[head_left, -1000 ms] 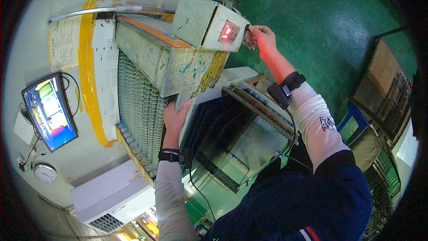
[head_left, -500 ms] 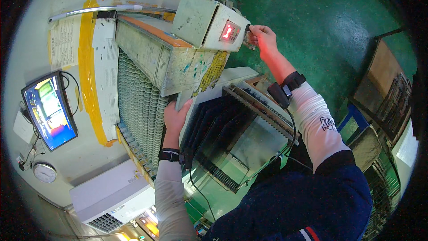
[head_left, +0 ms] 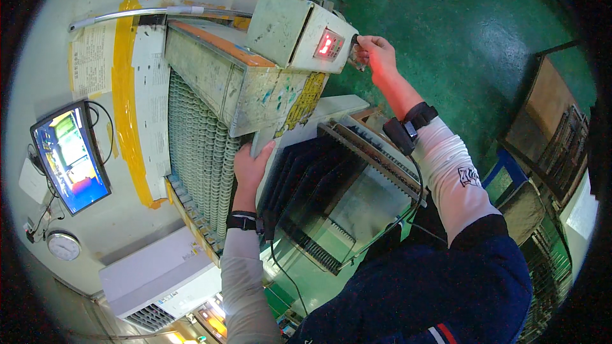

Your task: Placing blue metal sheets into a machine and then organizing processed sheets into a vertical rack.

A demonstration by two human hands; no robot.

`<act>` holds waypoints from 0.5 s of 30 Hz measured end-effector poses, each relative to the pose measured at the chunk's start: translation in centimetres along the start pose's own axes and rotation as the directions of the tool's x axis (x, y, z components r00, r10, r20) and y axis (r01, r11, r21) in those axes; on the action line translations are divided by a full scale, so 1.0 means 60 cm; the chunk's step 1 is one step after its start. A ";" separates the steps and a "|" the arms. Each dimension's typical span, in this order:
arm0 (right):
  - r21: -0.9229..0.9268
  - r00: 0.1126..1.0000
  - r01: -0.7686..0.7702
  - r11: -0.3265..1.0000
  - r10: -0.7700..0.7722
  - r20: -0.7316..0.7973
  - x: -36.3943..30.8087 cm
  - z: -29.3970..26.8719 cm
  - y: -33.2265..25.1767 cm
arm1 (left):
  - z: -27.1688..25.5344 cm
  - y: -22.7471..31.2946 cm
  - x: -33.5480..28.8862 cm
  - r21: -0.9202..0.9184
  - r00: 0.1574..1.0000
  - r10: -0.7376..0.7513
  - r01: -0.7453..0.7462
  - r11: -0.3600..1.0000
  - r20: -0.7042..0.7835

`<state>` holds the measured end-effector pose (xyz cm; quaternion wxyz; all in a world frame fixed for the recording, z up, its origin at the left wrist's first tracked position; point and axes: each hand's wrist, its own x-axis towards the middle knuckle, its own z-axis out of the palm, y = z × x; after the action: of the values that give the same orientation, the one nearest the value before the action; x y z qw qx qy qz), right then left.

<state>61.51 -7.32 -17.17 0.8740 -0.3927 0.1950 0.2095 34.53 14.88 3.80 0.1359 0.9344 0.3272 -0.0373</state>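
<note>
At the top, a pale, paint-marked control box (head_left: 278, 30) carries a small panel with a red lit display (head_left: 328, 44). My right hand (head_left: 377, 57) is closed with its fingertips on a small dark knob (head_left: 354, 43) at the box's right end. Below the machine housing (head_left: 255, 92), my left hand (head_left: 251, 169) grips the edge of a pale grey panel (head_left: 261, 141). Its thumb lies along the panel and the other fingers are mostly hidden. Left of that hand stand dense rows of pale ribbed coils (head_left: 201, 137). Just right of it, several dark boards (head_left: 306, 172) stand in a rack.
The slotted rack (head_left: 376, 153) stands close to my body, with a cable from my wrist strap hanging near it. A monitor (head_left: 71, 158), a round gauge (head_left: 64, 246) and a white air-conditioner-like unit (head_left: 159, 274) are at left. Brown boards (head_left: 542, 114) lean at right over green floor (head_left: 446, 32).
The red figures on the display look different. Both hands keep the same places and grips.
</note>
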 end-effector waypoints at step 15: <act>-0.006 1.000 -0.009 1.000 0.009 -0.012 -0.004 0.001 -0.006 | 0.001 0.004 0.000 -0.011 1.000 -0.013 0.013 1.000 -0.009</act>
<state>61.50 -7.51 -16.80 0.8707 -0.3956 0.2015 0.2114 34.65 14.71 3.80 0.1393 0.9316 0.3341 -0.0321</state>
